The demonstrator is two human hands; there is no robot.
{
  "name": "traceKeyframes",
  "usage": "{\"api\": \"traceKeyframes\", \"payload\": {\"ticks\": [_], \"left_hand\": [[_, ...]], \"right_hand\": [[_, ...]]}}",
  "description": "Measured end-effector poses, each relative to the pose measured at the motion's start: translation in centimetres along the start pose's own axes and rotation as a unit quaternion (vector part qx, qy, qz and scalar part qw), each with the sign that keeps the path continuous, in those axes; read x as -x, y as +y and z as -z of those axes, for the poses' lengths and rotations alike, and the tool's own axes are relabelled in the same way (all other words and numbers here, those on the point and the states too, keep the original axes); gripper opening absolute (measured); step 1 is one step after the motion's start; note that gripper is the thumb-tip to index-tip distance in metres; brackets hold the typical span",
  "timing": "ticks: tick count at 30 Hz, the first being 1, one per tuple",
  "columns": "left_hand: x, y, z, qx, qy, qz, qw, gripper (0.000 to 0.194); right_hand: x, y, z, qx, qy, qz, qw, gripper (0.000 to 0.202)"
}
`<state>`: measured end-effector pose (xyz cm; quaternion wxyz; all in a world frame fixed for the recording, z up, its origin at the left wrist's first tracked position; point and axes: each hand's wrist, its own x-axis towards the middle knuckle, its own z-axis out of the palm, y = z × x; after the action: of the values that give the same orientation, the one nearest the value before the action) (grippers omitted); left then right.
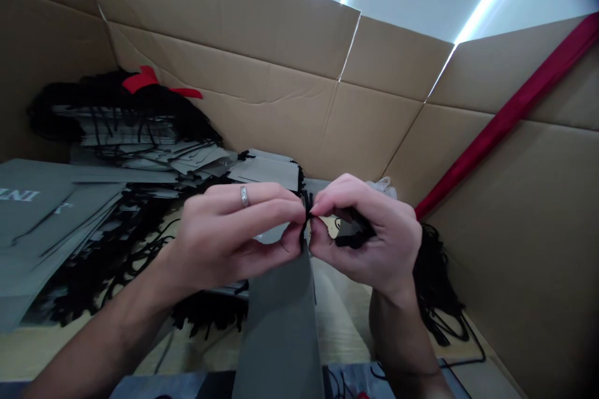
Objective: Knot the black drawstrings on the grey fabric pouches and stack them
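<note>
A grey paper bag stretches from the bottom of the view up to my fingertips, its narrow side toward me. My left hand, with a ring on one finger, is closed in a pinch at the bag's top edge. Directly opposite, my right hand pinches a black cord between thumb and forefinger. More black cord is bunched in the right palm under the curled fingers. The fingertips of both hands nearly meet, and they hide where the cord meets the bag.
Stacked grey bags with black cord handles cover the left side. Another pile with a red strip stands behind it. Loose black cords lie at right. Cardboard walls enclose the table; a dark red band crosses the right one.
</note>
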<state>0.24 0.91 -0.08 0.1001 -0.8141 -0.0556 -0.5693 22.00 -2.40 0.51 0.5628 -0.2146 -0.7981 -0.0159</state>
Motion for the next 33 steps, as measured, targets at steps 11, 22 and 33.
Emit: {"api": "traceKeyframes", "payload": {"ticks": [11, 22, 33], "left_hand": [[0.3, -0.7, -0.7, 0.042, -0.008, 0.057, 0.997, 0.023], [0.3, 0.3, -0.3, -0.004, -0.017, 0.033, 0.999, 0.022], [-0.4, -1.4, -1.7, 0.347, 0.0, 0.234, 0.908, 0.02]], "right_hand": [[0.2, 0.2, -0.1, 0.004, 0.003, -0.11, 0.994, 0.027], [0.1, 0.0, 0.4, 0.025, -0.023, -0.026, 0.999, 0.028], [-0.1, 0.7, -0.2, -0.008, 0.049, -0.042, 0.998, 0.027]]}}
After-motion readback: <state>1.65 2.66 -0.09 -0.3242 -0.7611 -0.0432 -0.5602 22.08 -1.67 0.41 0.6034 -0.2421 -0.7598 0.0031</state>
